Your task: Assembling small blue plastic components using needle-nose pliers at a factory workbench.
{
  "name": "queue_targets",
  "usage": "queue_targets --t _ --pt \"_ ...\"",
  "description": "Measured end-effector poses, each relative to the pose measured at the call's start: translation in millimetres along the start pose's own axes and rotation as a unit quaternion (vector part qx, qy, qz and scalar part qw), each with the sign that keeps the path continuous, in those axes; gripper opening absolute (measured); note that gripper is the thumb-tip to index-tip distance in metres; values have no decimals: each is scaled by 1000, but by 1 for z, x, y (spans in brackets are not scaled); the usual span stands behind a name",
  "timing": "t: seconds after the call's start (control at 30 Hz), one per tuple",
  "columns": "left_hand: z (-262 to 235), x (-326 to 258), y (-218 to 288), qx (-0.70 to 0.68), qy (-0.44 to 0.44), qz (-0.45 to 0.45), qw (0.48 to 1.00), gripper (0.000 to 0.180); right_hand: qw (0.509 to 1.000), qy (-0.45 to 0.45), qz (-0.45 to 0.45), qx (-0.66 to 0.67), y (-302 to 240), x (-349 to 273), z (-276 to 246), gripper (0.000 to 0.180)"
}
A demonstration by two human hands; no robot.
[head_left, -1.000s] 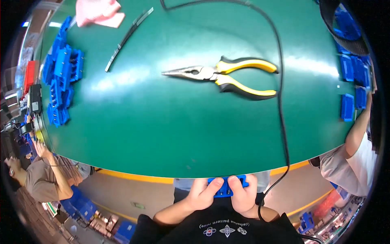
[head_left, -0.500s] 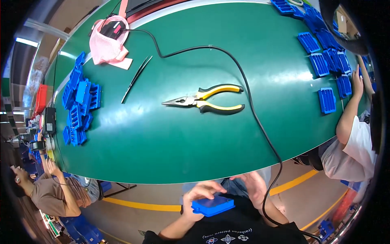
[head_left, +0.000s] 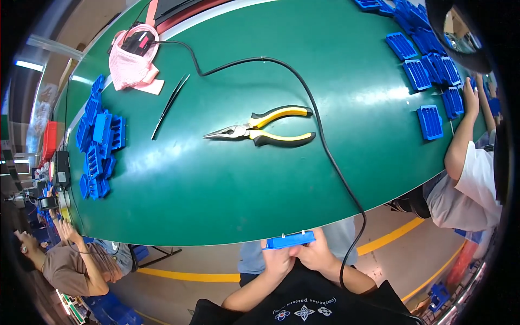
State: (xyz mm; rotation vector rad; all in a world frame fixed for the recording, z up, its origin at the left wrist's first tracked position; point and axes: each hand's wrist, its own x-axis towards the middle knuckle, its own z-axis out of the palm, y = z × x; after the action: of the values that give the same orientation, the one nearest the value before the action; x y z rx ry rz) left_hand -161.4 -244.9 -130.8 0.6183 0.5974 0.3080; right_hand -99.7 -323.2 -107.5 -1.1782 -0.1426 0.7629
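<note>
A blue plastic battery holder point(head_left: 291, 240) is held edge-up between my two hands, just off the near edge of the green table point(head_left: 216, 200). Two small pale tabs stick up from its top edge. My left hand point(head_left: 278, 261) grips its left end, while my right hand point(head_left: 317, 253) closes on the right end; the thumbs come near each other below it. Long-nose pliers point(head_left: 260, 129) with yellow and black handles lie in the middle of the table, jaws pointing left. Left of them rest dark tweezers point(head_left: 170, 107).
Piles of blue battery holders lie at left point(head_left: 100, 141) and right point(head_left: 433, 65). A black cable point(head_left: 319, 119) crosses the table to my right side from a pink mesh pouch point(head_left: 130, 65). Other people sit at left point(head_left: 76, 254) and right point(head_left: 466, 184).
My right hand has come in from the right and now grips the battery holder too. The holder has risen toward the table edge and tipped edge-up. The view has shifted slightly.
</note>
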Motion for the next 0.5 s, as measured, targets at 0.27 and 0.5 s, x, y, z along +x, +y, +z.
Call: queue_targets --t 0.27,0.5 --pt "-45 8 -16 141 13 -7 990 39 989 -33 -109 -99 14 14 -14 72" --pt "-50 4 6 343 4 17 939 33 988 -13 -124 -96 13 15 -22 65"
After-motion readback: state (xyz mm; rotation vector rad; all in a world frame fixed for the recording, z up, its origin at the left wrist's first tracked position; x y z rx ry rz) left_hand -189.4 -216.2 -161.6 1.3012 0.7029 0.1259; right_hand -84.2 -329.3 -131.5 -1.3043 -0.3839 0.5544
